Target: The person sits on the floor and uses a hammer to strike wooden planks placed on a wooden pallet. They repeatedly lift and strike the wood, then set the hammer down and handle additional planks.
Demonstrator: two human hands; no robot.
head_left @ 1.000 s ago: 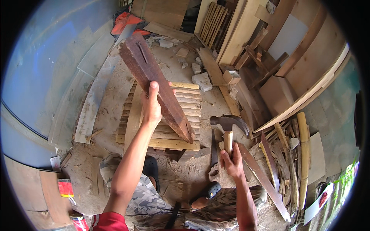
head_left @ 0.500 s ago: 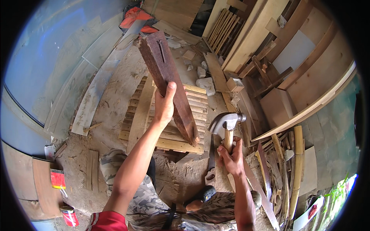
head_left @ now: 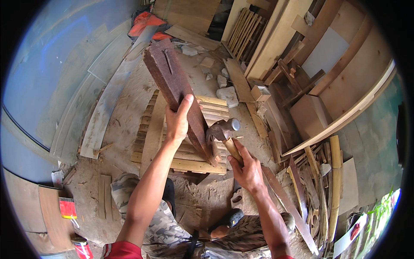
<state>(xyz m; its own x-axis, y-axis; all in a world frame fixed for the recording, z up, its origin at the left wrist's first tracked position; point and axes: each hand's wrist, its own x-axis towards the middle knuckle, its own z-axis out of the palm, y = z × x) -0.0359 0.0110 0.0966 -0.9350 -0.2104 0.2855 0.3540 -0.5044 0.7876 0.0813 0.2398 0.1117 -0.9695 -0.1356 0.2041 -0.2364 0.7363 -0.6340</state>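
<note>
My left hand (head_left: 177, 121) is closed round a thick, dark brown wooden beam (head_left: 183, 93), held tilted with its upper end to the left. A narrow dark slot or strip runs along its face near that end, and a lighter bit of wood shows at its lower end. In my right hand (head_left: 247, 170) is the wooden handle of a claw hammer (head_left: 222, 129). Its claw is beside the beam's lower end; I cannot tell if they touch. Beneath the beam stands a low slatted wooden platform (head_left: 148, 142) with a board laid across it.
A handsaw (head_left: 236, 198) lies by my sandalled foot. Offcuts and bamboo (head_left: 334, 185) are piled at right, below a large wooden frame (head_left: 340, 121). Red cans (head_left: 67, 209) stand at left near a leaning blue-grey sheet (head_left: 51, 77). Rubble (head_left: 227, 96) lies beyond the platform.
My right hand has brought the hammer up and left to the beam's lower end, and its head has turned. The beam and my left hand have shifted slightly left in view.
</note>
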